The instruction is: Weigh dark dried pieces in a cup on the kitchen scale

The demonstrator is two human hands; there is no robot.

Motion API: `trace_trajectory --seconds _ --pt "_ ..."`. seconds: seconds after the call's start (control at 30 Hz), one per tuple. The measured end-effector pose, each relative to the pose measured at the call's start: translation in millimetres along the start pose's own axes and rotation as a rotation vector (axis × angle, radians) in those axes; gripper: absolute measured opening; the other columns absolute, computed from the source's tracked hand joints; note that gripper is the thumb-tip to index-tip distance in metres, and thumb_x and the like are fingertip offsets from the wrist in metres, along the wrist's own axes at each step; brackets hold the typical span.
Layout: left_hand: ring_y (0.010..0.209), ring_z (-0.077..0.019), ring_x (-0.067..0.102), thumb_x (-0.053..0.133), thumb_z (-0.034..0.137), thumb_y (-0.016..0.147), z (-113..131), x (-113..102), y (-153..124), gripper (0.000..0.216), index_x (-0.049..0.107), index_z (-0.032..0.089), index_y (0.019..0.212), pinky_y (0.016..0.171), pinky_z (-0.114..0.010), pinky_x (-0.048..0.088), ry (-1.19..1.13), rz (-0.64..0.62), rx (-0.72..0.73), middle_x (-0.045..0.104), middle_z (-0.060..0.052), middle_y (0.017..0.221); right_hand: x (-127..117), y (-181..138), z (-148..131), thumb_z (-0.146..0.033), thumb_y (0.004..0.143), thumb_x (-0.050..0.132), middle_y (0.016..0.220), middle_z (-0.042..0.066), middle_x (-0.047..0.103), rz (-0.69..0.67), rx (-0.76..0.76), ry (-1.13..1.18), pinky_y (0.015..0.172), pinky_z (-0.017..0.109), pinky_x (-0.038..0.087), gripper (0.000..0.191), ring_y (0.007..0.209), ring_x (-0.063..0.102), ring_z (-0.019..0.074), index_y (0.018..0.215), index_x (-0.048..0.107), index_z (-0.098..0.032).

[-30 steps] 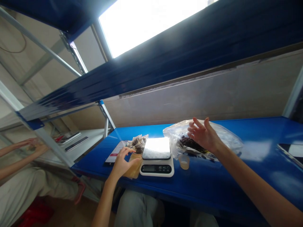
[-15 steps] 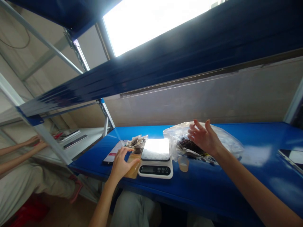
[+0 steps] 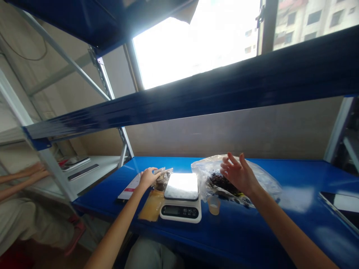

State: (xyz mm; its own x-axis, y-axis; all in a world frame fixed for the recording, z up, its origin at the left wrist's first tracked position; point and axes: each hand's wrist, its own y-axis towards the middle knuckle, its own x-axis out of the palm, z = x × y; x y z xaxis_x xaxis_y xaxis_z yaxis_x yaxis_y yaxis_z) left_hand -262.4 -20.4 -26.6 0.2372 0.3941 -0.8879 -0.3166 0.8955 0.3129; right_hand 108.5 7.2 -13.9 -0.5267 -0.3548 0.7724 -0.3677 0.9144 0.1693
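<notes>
My left hand (image 3: 148,178) is at the upper left edge of a small clear plastic bag (image 3: 163,181) with dark brown pieces in it. Its thumb and fingers are closed on the bag's edge. Just in front lies a flat yellowish packet (image 3: 151,206). To the right stands a white kitchen scale (image 3: 181,213) with a shiny square plate that carries nothing I can make out. My right hand (image 3: 238,174), fingers apart and holding nothing, hovers over a large clear bag (image 3: 263,175) with dark contents (image 3: 221,182). A small translucent cup (image 3: 214,206) stands beside the scale.
A phone or tablet (image 3: 130,189) lies under my left forearm, and another dark-edged device (image 3: 340,209) is at the right. A blue shelf beam (image 3: 196,91) crosses above the blue table (image 3: 235,231). On the left, another person's hands (image 3: 36,172) show by a grey bench.
My left hand has left the yellowish packet and moved back to the small bag of brown pieces. The view has tilted up a little. My right hand stays over the large bag.
</notes>
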Motion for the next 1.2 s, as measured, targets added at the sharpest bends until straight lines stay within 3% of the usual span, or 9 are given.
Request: trace_trajectory --seconds 0.2,0.4,0.53,0.63,0.73,0.83,0.97,1.1,1.2 --pt "0.105 -0.0295 0.062 0.056 0.045 0.078 -6.8 5.0 2.4 0.033 0.073 0.021 0.093 0.081 -0.033 0.044 -0.023 -0.082 0.029 0.072 -0.008 0.102 -5.6 1.5 1.2 -0.054 0.051 0.082 0.076 -0.006 0.07 -0.025 0.014 -0.006 0.061 0.023 0.051 0.038 0.064 0.061 0.0107 0.078 0.071 -0.03" --pt "0.1 -0.0273 0.063 0.056 0.038 0.079 0.6 -2.8 -1.0 0.024 0.071 0.021 0.085 0.083 -0.035 0.044 -0.106 0.158 0.051 0.071 -0.009 0.102 -3.6 0.4 0.2 -0.054 0.054 0.081 0.076 -0.006 0.069 -0.03 0.016 0.004 0.063 0.023 0.05 0.036 0.065 0.061 0.0104 0.079 0.071 -0.03" --pt "0.097 -0.028 0.063 0.057 0.042 0.077 27.3 -15.0 -5.2 0.029 0.068 0.018 0.086 0.082 -0.037 0.047 -0.427 0.283 0.017 0.069 -0.013 0.103 2.4 -2.3 0.0 -0.053 0.05 0.083 0.074 -0.007 0.068 0.009 0.027 0.006 0.061 0.022 0.049 0.039 0.064 0.06 0.0095 0.078 0.071 -0.029" --pt "0.091 -0.027 0.066 0.062 0.05 0.072 64.6 -24.1 -18.9 0.039 0.065 0.017 0.091 0.08 -0.036 0.048 -0.909 0.128 -0.088 0.07 -0.011 0.1 1.8 -2.0 1.7 -0.05 0.053 0.083 0.075 -0.006 0.068 0.02 0.028 -0.026 0.061 0.022 0.049 0.034 0.064 0.059 0.01 0.077 0.071 -0.03" --pt "0.086 -0.0231 0.068 0.065 0.042 0.072 108.9 -29.6 -44.7 0.033 0.065 0.018 0.096 0.08 -0.034 0.049 -1.387 -0.259 -0.075 0.067 -0.008 0.11 0.5 -2.2 4.2 -0.044 0.055 0.083 0.082 -0.005 0.07 0.061 -0.006 -0.121 0.062 0.023 0.048 0.03 0.068 0.06 0.0109 0.08 0.072 -0.032" --pt "0.077 -0.0185 0.068 0.059 0.034 0.081 147.9 -28.8 -73.8 0.021 0.065 0.018 0.094 0.068 -0.028 0.048 -1.581 -0.586 -0.174 0.067 -0.008 0.108 5.7 -6.2 6.1 -0.042 0.058 0.082 0.102 -0.003 0.07 0.054 -0.019 -0.266 0.067 0.024 0.048 0.036 0.085 0.062 0.0139 0.092 0.072 -0.033" --pt "0.062 -0.0136 0.064 0.056 0.03 0.085 182.9 -19.0 -97.5 0.017 0.062 0.015 0.091 0.053 -0.022 0.043 -1.763 -0.872 -0.289 0.068 -0.008 0.089 18.2 -13.9 8.2 -0.041 0.071 0.073 0.11 0.004 0.068 -0.079 0.002 -0.372 0.075 0.031 0.049 0.038 0.096 0.061 0.0196 0.106 0.069 -0.027" --pt "0.059 -0.0126 0.062 0.051 0.033 0.087 205.3 -5.8 -95.4 0.023 0.059 0.012 0.087 0.05 -0.021 0.039 -1.842 -0.96 -0.288 0.065 -0.007 0.077 17.5 -11.6 9.4 -0.035 0.072 0.073 0.084 0.0 0.07 -0.034 -0.035 -0.398 0.064 0.027 0.051 0.027 0.072 0.062 0.0152 0.097 0.071 -0.024" --pt "0.06 -0.0148 0.062 0.037 0.049 0.09 221.0 5.2 -86.1 0.041 0.056 0.013 0.094 0.052 -0.024 0.04 -1.772 -0.759 -0.277 0.063 -0.008 0.082 5.6 -3.4 6.0 -0.03 0.066 0.078 0.074 -0.005 0.067 0.104 -0.133 -0.328 0.048 0.019 0.047 0.028 0.057 0.057 0.0089 0.093 0.07 -0.026"
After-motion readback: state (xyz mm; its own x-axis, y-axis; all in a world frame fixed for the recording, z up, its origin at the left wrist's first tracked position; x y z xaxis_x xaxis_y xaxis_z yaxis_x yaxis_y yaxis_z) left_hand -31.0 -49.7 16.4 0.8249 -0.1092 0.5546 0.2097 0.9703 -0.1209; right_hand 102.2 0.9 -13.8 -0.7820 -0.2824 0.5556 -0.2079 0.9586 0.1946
